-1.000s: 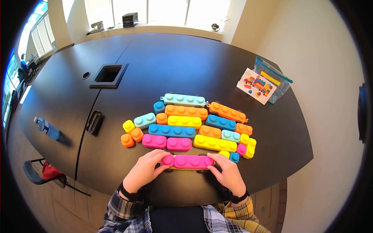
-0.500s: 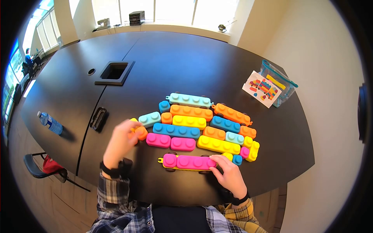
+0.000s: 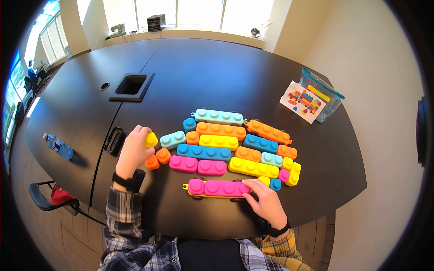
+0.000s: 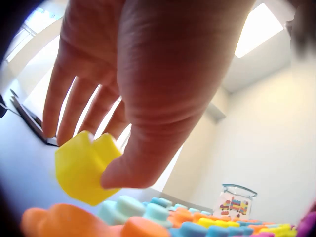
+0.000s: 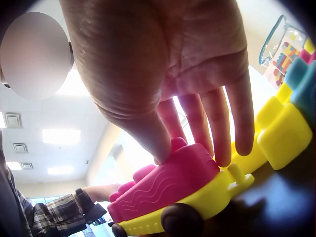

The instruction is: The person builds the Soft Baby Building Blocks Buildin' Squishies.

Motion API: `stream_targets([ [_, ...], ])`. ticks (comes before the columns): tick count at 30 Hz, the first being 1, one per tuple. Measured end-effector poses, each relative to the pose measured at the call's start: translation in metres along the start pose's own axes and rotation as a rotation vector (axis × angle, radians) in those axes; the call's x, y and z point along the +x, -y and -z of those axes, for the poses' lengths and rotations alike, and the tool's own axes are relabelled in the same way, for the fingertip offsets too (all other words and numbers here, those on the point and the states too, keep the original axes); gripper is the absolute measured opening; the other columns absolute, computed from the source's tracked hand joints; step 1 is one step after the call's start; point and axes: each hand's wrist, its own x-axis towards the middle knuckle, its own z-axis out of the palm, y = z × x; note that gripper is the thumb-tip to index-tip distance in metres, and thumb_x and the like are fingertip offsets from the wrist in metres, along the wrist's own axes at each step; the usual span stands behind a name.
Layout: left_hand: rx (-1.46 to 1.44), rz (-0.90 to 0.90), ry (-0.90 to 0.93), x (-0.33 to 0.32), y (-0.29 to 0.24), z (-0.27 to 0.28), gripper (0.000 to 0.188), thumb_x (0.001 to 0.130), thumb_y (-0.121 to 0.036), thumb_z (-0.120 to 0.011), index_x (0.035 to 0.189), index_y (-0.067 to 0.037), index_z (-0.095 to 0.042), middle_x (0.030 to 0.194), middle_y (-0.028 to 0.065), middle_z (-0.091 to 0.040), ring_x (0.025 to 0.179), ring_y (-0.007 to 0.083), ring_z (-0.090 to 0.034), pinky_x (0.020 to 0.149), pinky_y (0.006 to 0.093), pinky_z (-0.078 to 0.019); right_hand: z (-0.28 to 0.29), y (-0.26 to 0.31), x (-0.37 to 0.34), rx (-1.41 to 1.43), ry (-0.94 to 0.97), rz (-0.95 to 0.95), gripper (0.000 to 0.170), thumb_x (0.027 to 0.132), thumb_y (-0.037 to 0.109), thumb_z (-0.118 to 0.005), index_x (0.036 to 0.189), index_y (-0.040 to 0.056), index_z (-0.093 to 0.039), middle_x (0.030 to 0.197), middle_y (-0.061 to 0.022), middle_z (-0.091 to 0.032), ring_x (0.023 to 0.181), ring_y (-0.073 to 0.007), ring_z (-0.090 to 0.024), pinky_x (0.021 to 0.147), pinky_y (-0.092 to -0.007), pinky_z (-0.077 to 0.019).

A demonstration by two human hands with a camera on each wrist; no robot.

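Between the thumb and fingers of my left hand [image 3: 134,151] is a small yellow block [image 4: 84,170], tilted in the left wrist view. Two small orange blocks [image 3: 163,156] lie just beside that hand, and a light blue block [image 3: 173,140] is to its right. My right hand [image 3: 266,202] grips the right end of a wheeled toy car, a yellow base [image 5: 197,215] topped with pink blocks [image 5: 165,182]. On its left end sits a small pink block [image 3: 196,186], beside a longer pink one. The car stands on its dark wheels near the table's front edge.
Rows of coloured blocks [image 3: 204,152] lie beyond the car, with a light blue wheeled base [image 3: 219,117] and an orange one [image 3: 268,132] at the back. A clear bag [image 3: 329,97] with a picture card [image 3: 302,102] stands right; a water bottle [image 3: 58,147] stands left.
My left hand has let go of the car's left end, moved left to the small blocks and taken hold of the yellow block. My right hand has stayed on the car.
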Motion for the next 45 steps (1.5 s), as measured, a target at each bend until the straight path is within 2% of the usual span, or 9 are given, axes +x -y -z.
stream_targets([
  [1, -0.001, -0.001, 0.003, -0.004, -0.017, 0.007, 0.042, 0.074, -0.007, -0.083, 0.113, 0.000, -0.068, 0.112, 0.0175, -0.067, 0.098, 0.0329, -0.068, 0.087, 0.0396, -0.0557, 0.000, 0.000, 0.000, 0.003, 0.001, 0.000, 0.034, 0.094, 0.015, -0.075, 0.126, 0.0065, -0.069, 0.119, -0.0114, -0.072, 0.104, -0.0329, -0.072, 0.087, -0.0385, -0.0595],
  [3, -0.296, -0.144, -0.030, -0.013, -0.052, 0.015, 0.043, 0.074, -0.004, -0.081, 0.115, -0.001, -0.068, 0.112, 0.0162, -0.066, 0.097, 0.0328, -0.067, 0.088, 0.0383, -0.0550, 0.000, 0.000, 0.000, 0.005, 0.004, 0.000, 0.034, 0.094, 0.015, -0.075, 0.126, 0.0067, -0.069, 0.119, -0.0113, -0.072, 0.104, -0.0329, -0.072, 0.087, -0.0384, -0.0595],
  [5, -0.477, -0.241, 0.089, -0.025, -0.078, 0.013, 0.045, 0.075, -0.003, -0.080, 0.119, -0.002, -0.069, 0.109, 0.0143, -0.065, 0.098, 0.0319, -0.067, 0.089, 0.0372, -0.0548, 0.000, 0.001, 0.001, -0.002, 0.006, 0.001, 0.033, 0.094, 0.015, -0.075, 0.126, 0.0073, -0.069, 0.119, -0.0107, -0.072, 0.104, -0.0325, -0.072, 0.086, -0.0382, -0.0596],
  [9, -0.608, -0.334, 0.301, -0.047, -0.112, -0.008, 0.048, 0.079, -0.005, -0.080, 0.126, -0.006, -0.068, 0.119, 0.0118, -0.066, 0.110, 0.0295, -0.066, 0.094, 0.0377, -0.0550, 0.001, 0.002, 0.002, -0.017, 0.007, 0.005, 0.033, 0.094, 0.015, -0.075, 0.125, 0.0077, -0.069, 0.119, -0.0099, -0.072, 0.103, -0.0321, -0.072, 0.086, -0.0381, -0.0597],
  [12, -0.696, -0.306, 0.397, -0.053, -0.124, -0.017, 0.048, 0.081, -0.005, -0.079, 0.127, -0.006, -0.067, 0.120, 0.0121, -0.066, 0.111, 0.0299, -0.066, 0.096, 0.0377, -0.0550, 0.001, 0.001, 0.001, -0.017, 0.007, 0.001, 0.033, 0.094, 0.016, -0.075, 0.125, 0.0079, -0.070, 0.118, -0.0098, -0.072, 0.103, -0.0319, -0.072, 0.086, -0.0381, -0.0597],
  [34, -0.709, -0.287, 0.494, -0.056, -0.123, -0.022, 0.051, 0.082, -0.006, -0.080, 0.130, -0.004, -0.065, 0.126, 0.0125, -0.068, 0.117, 0.0336, -0.067, 0.101, 0.0394, -0.0549, -0.003, 0.003, 0.002, -0.009, 0.019, 0.003, 0.033, 0.095, 0.016, -0.073, 0.127, 0.0086, -0.068, 0.120, -0.0094, -0.072, 0.102, -0.0321, -0.072, 0.084, -0.0387, -0.0602],
  [37, -0.637, -0.288, 0.485, -0.059, -0.130, -0.019, 0.053, 0.083, -0.007, -0.080, 0.133, -0.006, -0.063, 0.126, 0.0129, -0.068, 0.119, 0.0350, -0.066, 0.103, 0.0411, -0.0534, -0.003, 0.003, 0.003, -0.014, 0.018, 0.008, 0.032, 0.095, 0.017, -0.074, 0.126, 0.0087, -0.069, 0.120, -0.0091, -0.072, 0.101, -0.0318, -0.072, 0.083, -0.0386, -0.0603],
  [39, -0.591, -0.321, 0.373, -0.061, -0.137, -0.017, 0.054, 0.084, -0.010, -0.081, 0.135, -0.008, -0.062, 0.126, 0.0141, -0.067, 0.118, 0.0361, -0.066, 0.103, 0.0426, -0.0528, -0.004, 0.003, 0.003, -0.015, 0.011, 0.022, 0.032, 0.095, 0.018, -0.074, 0.125, 0.0088, -0.069, 0.120, -0.0089, -0.072, 0.101, -0.0316, -0.072, 0.083, -0.0386, -0.0604],
  [45, -0.469, -0.324, 0.377, -0.067, -0.130, -0.036, 0.057, 0.082, -0.014, -0.085, 0.135, -0.009, -0.062, 0.123, 0.0149, -0.069, 0.114, 0.0371, -0.066, 0.099, 0.0437, -0.0533, -0.005, 0.003, 0.003, -0.033, 0.016, 0.009, 0.031, 0.095, 0.019, -0.074, 0.124, 0.0091, -0.069, 0.119, -0.0082, -0.073, 0.101, -0.0311, -0.073, 0.082, -0.0386, -0.0606],
])
